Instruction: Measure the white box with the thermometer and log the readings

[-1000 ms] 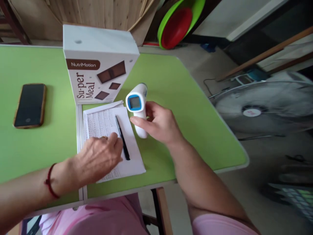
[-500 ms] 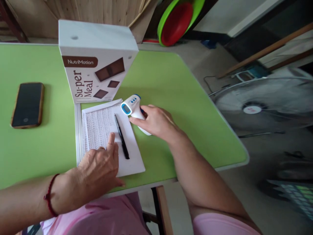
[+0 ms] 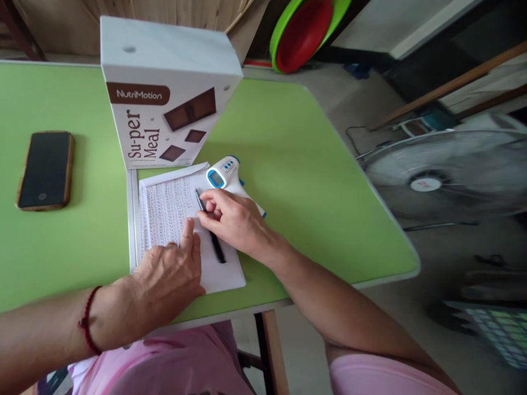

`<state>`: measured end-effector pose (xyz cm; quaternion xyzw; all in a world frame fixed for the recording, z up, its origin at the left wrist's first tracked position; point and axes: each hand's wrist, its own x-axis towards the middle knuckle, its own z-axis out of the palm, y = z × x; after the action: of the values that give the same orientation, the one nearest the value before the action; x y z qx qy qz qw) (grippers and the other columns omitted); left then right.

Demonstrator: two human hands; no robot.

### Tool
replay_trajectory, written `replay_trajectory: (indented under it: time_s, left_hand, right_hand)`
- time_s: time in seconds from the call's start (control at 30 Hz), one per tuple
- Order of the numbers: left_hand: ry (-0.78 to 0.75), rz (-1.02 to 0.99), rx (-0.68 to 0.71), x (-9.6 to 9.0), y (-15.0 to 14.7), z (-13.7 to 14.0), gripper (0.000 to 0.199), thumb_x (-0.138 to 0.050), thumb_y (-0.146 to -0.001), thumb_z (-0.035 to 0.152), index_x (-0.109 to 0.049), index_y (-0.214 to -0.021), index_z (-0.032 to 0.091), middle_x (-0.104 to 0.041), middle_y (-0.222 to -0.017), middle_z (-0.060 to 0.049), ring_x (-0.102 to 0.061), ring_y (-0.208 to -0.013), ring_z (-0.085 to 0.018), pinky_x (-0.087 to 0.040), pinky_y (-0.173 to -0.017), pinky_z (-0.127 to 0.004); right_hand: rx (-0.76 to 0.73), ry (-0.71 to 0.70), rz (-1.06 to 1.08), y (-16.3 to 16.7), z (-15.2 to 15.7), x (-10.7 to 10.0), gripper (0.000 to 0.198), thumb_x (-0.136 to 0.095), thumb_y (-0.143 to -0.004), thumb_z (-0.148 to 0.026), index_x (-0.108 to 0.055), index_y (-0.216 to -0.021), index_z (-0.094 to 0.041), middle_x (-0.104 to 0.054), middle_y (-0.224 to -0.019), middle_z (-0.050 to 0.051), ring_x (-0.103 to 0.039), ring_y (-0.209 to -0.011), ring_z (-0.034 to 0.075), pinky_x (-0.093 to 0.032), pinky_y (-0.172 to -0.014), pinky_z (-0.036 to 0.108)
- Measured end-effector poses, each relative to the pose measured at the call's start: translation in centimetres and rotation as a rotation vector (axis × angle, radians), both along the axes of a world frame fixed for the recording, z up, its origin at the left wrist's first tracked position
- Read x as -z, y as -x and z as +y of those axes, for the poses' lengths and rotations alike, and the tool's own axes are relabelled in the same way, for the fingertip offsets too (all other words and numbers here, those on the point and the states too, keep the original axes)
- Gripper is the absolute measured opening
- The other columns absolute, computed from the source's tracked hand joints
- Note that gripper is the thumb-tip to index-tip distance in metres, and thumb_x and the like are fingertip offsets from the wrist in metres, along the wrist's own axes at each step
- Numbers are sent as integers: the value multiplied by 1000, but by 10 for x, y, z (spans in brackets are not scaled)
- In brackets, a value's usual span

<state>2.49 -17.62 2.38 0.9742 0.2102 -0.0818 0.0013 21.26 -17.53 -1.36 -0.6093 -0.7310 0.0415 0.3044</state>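
Note:
My right hand (image 3: pixel 236 219) pinches a black pen (image 3: pixel 217 247) near its silver tip, over the right part of a white sheet. The pen lies slantwise with its black end toward me. My left hand (image 3: pixel 168 274) rests on the lower left of the notebook page (image 3: pixel 171 203), index finger stretched out on the paper and the other fingers partly bent; it holds nothing. Rows of small handwriting fill the page. Just beyond my right hand lies a white and blue infrared thermometer (image 3: pixel 224 171), its handle partly covered by that hand.
A white NutriMotion box (image 3: pixel 142 120) stands upright behind the notebook. A phone in a brown case (image 3: pixel 45 170) lies to the left on the green table (image 3: pixel 280 126). Off the table's right edge is a fan (image 3: pixel 428 184); green and red basins (image 3: pixel 304 35) stand beyond.
My right hand has let go of the thermometer, leaving it on the table, and moved left onto the pen. My left hand has stayed on the page.

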Motion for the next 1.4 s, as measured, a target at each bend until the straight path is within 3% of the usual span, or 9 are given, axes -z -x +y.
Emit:
replay_trajectory:
  time_s: [0.17,0.3,0.4,0.53,0.63,0.77,0.93,1.17,1.4]
  left_hand:
    - [39,25,-3,1,0,0,88,-69,-78,55,-45,-139,-3,-27,-148,-36,-67,-63,-23,-52,-48,-33]
    - [6,23,2,2,1,-2,83,-65,-81,48,-43,-139,-8,-28,-147,-37,-65,-64,-22,-50,-48,-34]
    - [-36,-20,16,2,3,-5,74,-59,-84,38,-44,-137,-11,-32,-145,-38,-62,-61,-19,-47,-47,-32]
    - [-48,-49,13,5,4,-6,70,-56,-83,34,-47,-135,-12,-36,-143,-38,-59,-58,-17,-43,-44,-31]
    - [-64,-70,13,8,3,-5,74,-59,-80,38,-48,-134,-11,-36,-143,-37,-59,-57,-17,-44,-45,-31]
    - [-54,-54,11,6,1,-3,77,-66,-76,41,-50,-134,-8,-38,-142,-36,-62,-59,-19,-45,-44,-31]
    - [3,-9,18,-1,-1,1,83,-67,-79,47,-46,-137,-8,-36,-142,-37,-66,-61,-23,-47,-45,-32]
    - [-39,-16,18,0,0,2,84,-64,-81,60,-51,-134,-4,-31,-144,-36,-66,-61,-23,-48,-45,-32]
    - [-51,-19,32,2,1,1,73,-64,-87,49,-49,-136,-4,-33,-143,-35,-64,-57,-20,-44,-40,-30]
  right_hand:
    - [-95,-69,188,-11,3,-4,24,-50,-88,-14,-66,-105,-19,-66,-83,4,-61,-68,13,-54,-64,29]
    - [-208,-17,613,-21,3,-10,27,-51,-92,-23,-62,-117,-24,-65,-96,4,-64,-84,16,-57,-76,34]
    - [-318,26,872,-18,3,-12,38,-62,-87,-31,-55,-124,-26,-60,-95,4,-61,-83,17,-56,-75,35]
    - [-238,-48,1059,-4,4,-8,32,-74,-80,-33,-56,-106,-26,-53,-79,-2,-54,-68,12,-50,-62,28]
    - [-108,-72,1150,5,4,-2,13,-61,-89,-36,-56,-89,-24,-48,-63,-5,-45,-54,9,-39,-51,24]
    - [-30,64,1103,8,3,4,23,-48,-92,-38,-61,-86,-20,-46,-56,-5,-42,-50,9,-36,-50,25]
    - [61,148,908,8,1,7,8,-52,-82,-29,-52,-84,-21,-51,-56,-6,-44,-47,9,-37,-46,25]
    - [80,-44,503,9,0,9,9,-58,-75,-24,-49,-71,-23,-54,-56,-5,-45,-47,10,-39,-45,25]
    - [12,-136,338,8,0,10,16,-53,-84,-22,-45,-70,-24,-53,-56,-5,-47,-50,10,-42,-49,26]
